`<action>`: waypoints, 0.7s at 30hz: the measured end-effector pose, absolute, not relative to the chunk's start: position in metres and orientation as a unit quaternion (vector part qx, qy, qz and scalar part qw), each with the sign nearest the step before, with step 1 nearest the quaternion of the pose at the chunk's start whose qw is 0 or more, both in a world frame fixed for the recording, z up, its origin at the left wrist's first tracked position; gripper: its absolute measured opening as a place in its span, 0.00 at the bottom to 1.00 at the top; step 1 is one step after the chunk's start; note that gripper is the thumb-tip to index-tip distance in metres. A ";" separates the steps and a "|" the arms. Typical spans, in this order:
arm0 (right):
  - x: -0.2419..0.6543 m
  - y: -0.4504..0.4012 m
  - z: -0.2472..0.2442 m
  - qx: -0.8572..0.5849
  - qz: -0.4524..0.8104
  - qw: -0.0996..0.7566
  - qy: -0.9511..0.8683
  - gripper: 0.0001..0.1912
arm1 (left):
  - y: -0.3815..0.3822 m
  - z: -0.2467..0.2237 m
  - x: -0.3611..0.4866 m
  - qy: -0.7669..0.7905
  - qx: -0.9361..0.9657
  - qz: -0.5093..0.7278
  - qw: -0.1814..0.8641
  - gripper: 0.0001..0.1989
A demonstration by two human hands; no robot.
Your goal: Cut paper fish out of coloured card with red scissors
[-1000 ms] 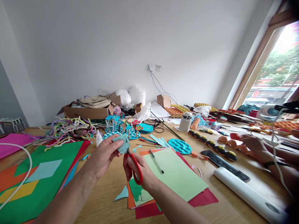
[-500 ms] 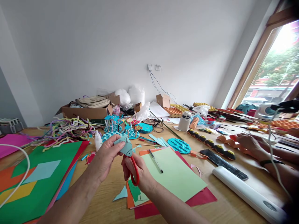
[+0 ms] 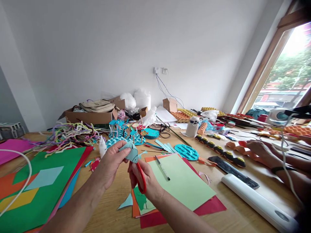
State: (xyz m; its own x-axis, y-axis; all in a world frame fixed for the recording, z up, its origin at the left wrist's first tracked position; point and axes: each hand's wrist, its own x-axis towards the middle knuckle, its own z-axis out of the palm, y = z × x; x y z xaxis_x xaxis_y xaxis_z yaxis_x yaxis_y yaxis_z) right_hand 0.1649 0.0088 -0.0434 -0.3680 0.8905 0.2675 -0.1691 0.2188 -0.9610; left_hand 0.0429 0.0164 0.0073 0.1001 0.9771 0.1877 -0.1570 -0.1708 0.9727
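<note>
Between thumb and fingers, my left hand (image 3: 113, 163) pinches a light blue paper piece (image 3: 132, 153) with a fish drawn on it in dark lines. My right hand (image 3: 144, 178) is closed round a pair of red-handled scissors (image 3: 143, 183), just below the paper. The blades are mostly hidden behind the paper and my fingers, so their opening does not show. A light blue offcut (image 3: 125, 202) lies on the table under my hands. Beside my right wrist is a pale green sheet (image 3: 182, 181) on a stack of coloured paper, with a pen (image 3: 162, 167) across it.
Coloured sheets (image 3: 55, 181) lie at left, near a glue bottle (image 3: 102, 146) and tangled pipe cleaners (image 3: 73, 134). Blue fish crafts (image 3: 119, 129) stand behind my hands. At right are a phone (image 3: 233, 171), a long white device (image 3: 257, 200) and another person's hands (image 3: 259, 152).
Both my hands keep nearly the same pose, with the paper and scissors shifted very slightly. The other person's hands at right have barely moved.
</note>
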 end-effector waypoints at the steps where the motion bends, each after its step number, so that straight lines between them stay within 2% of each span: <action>1: 0.165 0.009 -0.043 -0.294 0.552 0.479 -0.616 0.23 | 0.016 0.007 0.043 0.385 0.534 0.549 0.515 0.07; 11: 0.164 0.006 -0.040 -0.313 0.554 0.481 -0.603 0.22 | 0.015 0.011 0.044 0.395 0.535 0.549 0.506 0.09; 21: 0.163 0.004 -0.035 -0.340 0.550 0.479 -0.594 0.21 | 0.015 0.009 0.041 0.383 0.556 0.538 0.505 0.05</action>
